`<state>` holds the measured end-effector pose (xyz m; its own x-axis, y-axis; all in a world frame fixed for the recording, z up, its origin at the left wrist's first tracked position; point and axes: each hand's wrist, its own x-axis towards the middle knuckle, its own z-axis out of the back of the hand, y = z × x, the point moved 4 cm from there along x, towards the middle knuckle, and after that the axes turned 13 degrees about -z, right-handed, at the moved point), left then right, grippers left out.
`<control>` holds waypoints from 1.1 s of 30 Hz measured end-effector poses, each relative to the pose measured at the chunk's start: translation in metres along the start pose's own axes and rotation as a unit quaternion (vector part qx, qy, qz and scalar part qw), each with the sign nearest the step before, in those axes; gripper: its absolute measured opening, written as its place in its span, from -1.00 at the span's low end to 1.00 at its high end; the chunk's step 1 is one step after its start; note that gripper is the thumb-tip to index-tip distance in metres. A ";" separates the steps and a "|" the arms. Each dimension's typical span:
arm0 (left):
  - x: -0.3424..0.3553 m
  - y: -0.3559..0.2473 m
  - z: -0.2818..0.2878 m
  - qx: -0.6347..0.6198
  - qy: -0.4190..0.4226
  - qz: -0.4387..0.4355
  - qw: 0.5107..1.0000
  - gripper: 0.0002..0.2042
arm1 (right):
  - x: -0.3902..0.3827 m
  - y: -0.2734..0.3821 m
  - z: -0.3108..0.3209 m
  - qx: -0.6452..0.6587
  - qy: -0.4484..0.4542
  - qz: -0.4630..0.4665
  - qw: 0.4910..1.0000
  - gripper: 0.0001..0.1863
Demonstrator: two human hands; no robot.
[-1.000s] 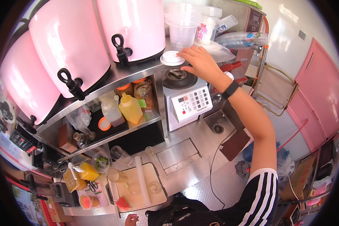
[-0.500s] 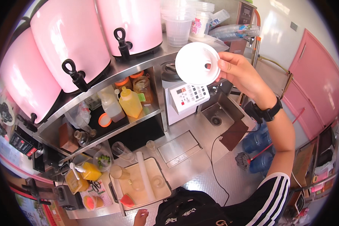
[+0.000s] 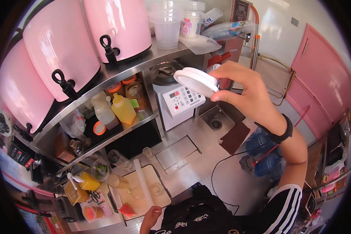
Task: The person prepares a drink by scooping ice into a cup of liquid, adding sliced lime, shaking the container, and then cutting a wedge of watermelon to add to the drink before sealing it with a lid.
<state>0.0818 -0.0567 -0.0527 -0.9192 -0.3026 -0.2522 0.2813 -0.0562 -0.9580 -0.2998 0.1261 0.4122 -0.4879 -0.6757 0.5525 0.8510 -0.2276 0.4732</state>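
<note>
Up at the sealing-height counter, my right hand (image 3: 241,87) pinches a white round plastic piece (image 3: 195,81) by its edge. It has a wide rim, looks like a lid or shallow funnel, and is tilted almost edge-on. Behind it stands a white machine (image 3: 183,102) with a keypad, a red display and a black round lid (image 3: 167,72). Low in the view, my left hand (image 3: 152,216) is loosely closed, with nothing visible in it. Nearest to it is a tray (image 3: 165,197) holding a translucent white tube (image 3: 143,183) and a watermelon piece (image 3: 126,210).
Large pink dispensers (image 3: 62,46) with black taps line the upper left. Clear plastic tubs (image 3: 165,25) stand on the shelf beside stacked cups (image 3: 228,30). Bottles (image 3: 123,109) fill a lower compartment. A small sink (image 3: 212,121) is right of the machine. A black cable (image 3: 213,175) hangs over the floor.
My right hand has lowered slightly and turned the white piece from facing me to nearly edge-on. My left hand has come further into view beside the tray. The whole view has shifted.
</note>
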 end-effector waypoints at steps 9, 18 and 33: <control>0.032 -0.051 -0.063 0.076 -0.128 -0.008 0.989 -0.80 | 0.144 -0.109 -0.117 -0.254 -0.159 0.225 0.927 -0.84; 0.028 -0.102 -0.128 0.060 -0.235 -0.006 0.970 -0.83 | 0.072 -0.114 -0.061 0.122 -0.174 0.197 0.957 -0.72; 0.158 -0.376 -0.168 0.027 -0.136 -0.338 0.931 -0.83 | -0.041 -0.166 0.023 0.635 0.214 -0.128 0.731 -0.51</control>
<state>-0.2153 0.0764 0.2448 -0.7891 -0.4103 0.4572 -0.3158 -0.3675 -0.8748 -0.4252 0.2078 0.3269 -0.2636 -0.9442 0.1975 -0.2579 0.2663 0.9288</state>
